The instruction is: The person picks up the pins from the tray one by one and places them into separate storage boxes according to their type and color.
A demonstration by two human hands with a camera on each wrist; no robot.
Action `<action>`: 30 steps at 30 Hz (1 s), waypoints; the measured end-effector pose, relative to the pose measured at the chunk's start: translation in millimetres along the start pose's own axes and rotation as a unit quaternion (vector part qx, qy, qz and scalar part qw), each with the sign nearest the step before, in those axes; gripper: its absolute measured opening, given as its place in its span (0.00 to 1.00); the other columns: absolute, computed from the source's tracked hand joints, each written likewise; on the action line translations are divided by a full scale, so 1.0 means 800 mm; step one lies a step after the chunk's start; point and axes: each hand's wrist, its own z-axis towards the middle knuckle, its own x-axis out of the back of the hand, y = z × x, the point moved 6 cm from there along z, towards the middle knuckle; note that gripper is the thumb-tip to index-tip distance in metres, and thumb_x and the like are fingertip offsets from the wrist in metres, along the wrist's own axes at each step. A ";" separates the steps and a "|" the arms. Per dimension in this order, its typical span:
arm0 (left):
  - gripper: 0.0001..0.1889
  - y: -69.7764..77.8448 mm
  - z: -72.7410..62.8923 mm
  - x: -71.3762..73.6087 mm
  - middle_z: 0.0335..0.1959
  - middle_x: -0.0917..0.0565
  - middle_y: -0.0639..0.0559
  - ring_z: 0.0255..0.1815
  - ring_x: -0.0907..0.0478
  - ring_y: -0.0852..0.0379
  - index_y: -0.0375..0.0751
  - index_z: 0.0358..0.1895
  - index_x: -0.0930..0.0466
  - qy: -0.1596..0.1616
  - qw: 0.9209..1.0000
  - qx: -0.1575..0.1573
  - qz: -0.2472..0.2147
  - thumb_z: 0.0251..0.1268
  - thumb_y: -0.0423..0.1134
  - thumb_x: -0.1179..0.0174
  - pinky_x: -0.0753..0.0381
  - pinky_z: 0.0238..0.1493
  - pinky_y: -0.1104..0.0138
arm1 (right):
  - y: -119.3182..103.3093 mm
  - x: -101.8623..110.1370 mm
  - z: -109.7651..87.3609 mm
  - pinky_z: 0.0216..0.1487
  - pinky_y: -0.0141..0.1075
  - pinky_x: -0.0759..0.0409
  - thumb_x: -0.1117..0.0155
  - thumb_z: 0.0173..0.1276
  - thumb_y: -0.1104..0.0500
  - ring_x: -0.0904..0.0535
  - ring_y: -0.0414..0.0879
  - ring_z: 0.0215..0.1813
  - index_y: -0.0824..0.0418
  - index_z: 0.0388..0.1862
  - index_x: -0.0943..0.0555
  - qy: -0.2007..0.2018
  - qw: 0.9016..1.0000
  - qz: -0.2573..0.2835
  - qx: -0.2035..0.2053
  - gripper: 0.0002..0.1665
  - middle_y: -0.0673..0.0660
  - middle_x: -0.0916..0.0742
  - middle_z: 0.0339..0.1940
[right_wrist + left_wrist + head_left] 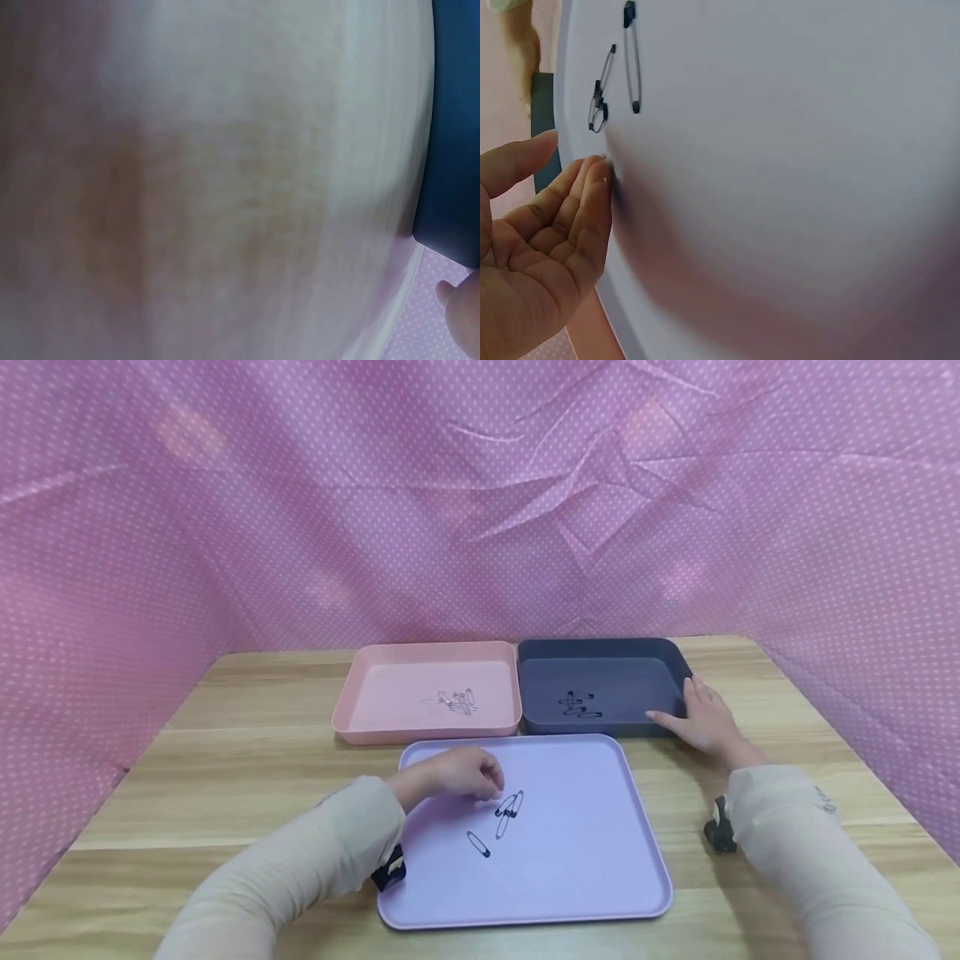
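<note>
Several safety pins with black heads [507, 814] lie on the lavender tray [577, 868], a few overlapping in a cluster and a single safety pin [477, 844] nearer the front. Just beyond the cluster, my left hand [467, 772] hovers low over the tray. In the left wrist view its thumb [521, 161] stands apart from the bent fingers [592, 202], nothing showing between them, and the fingertips come close to the overlapping pins [600, 97]. My right hand [707, 718] rests at the right front corner of the dark grey tray [600, 728], fingers along the rim and thumb spread inward.
A pink tray [390, 693] stands left of the dark tray, holding a pile of silvery safety pins [457, 701]. More black safety pins [577, 704] lie inside the dark tray. All three trays sit on a wooden table [247, 752], enclosed by pink dotted cloth [420, 527].
</note>
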 end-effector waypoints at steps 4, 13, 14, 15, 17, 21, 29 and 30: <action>0.03 -0.002 -0.002 -0.004 0.16 0.25 0.54 0.19 0.31 0.62 0.39 0.26 0.22 -0.003 1.000 0.002 0.007 0.45 0.30 0.40 0.31 0.23 0.73 | 0.000 -0.002 0.001 0.59 0.57 0.61 0.55 0.59 0.34 0.60 0.71 0.61 0.83 0.60 0.62 0.000 1.000 -0.003 0.001 0.58 0.80 0.56 0.61; 0.05 0.000 0.000 -0.007 0.16 0.26 0.57 0.19 0.32 0.63 0.41 0.22 0.23 0.018 0.998 -0.011 0.054 0.41 0.34 0.35 0.32 0.22 0.74 | -0.003 -0.001 0.001 0.59 0.56 0.61 0.56 0.58 0.34 0.61 0.71 0.61 0.83 0.60 0.62 -0.003 1.000 0.000 -0.001 0.59 0.80 0.57 0.61; 0.05 0.001 0.000 -0.008 0.16 0.26 0.57 0.19 0.32 0.63 0.41 0.22 0.23 0.020 0.998 -0.013 0.057 0.40 0.34 0.35 0.32 0.22 0.74 | -0.003 -0.001 0.002 0.59 0.56 0.61 0.56 0.58 0.34 0.61 0.71 0.61 0.83 0.60 0.62 -0.003 1.000 -0.001 -0.001 0.59 0.80 0.57 0.61; 0.06 0.001 0.001 -0.008 0.16 0.26 0.57 0.19 0.32 0.63 0.41 0.21 0.24 0.022 0.998 -0.013 0.060 0.40 0.34 0.35 0.32 0.23 0.74 | -0.002 -0.001 0.002 0.59 0.56 0.62 0.56 0.58 0.33 0.61 0.71 0.61 0.83 0.60 0.63 -0.003 1.000 -0.001 -0.001 0.59 0.80 0.57 0.61; 0.06 0.003 0.001 -0.008 0.16 0.26 0.57 0.20 0.33 0.63 0.42 0.21 0.24 0.026 0.997 -0.012 0.065 0.39 0.34 0.35 0.33 0.24 0.74 | -0.001 0.000 0.002 0.59 0.56 0.62 0.56 0.58 0.33 0.61 0.71 0.61 0.83 0.59 0.63 -0.001 1.000 -0.001 0.000 0.59 0.80 0.57 0.61; 0.07 0.005 0.001 -0.008 0.16 0.27 0.56 0.20 0.33 0.62 0.41 0.20 0.25 0.035 0.997 -0.010 0.065 0.39 0.32 0.35 0.33 0.24 0.74 | 0.001 0.001 0.003 0.60 0.56 0.62 0.57 0.58 0.33 0.62 0.71 0.62 0.84 0.59 0.63 -0.001 1.000 -0.004 0.002 0.59 0.80 0.57 0.61; 0.07 0.009 0.001 -0.012 0.15 0.27 0.56 0.21 0.31 0.62 0.42 0.18 0.27 0.042 0.995 -0.012 0.088 0.44 0.32 0.39 0.32 0.28 0.73 | -0.002 0.002 0.003 0.59 0.56 0.61 0.56 0.58 0.34 0.60 0.72 0.61 0.84 0.59 0.62 0.005 1.000 -0.004 0.006 0.59 0.81 0.56 0.60; 0.07 0.010 0.001 -0.012 0.14 0.27 0.56 0.20 0.32 0.62 0.42 0.17 0.28 0.042 0.994 -0.013 0.098 0.45 0.32 0.40 0.32 0.28 0.73 | -0.002 0.002 0.003 0.59 0.56 0.61 0.56 0.58 0.34 0.60 0.72 0.61 0.84 0.59 0.62 0.005 1.000 -0.004 0.007 0.59 0.81 0.56 0.60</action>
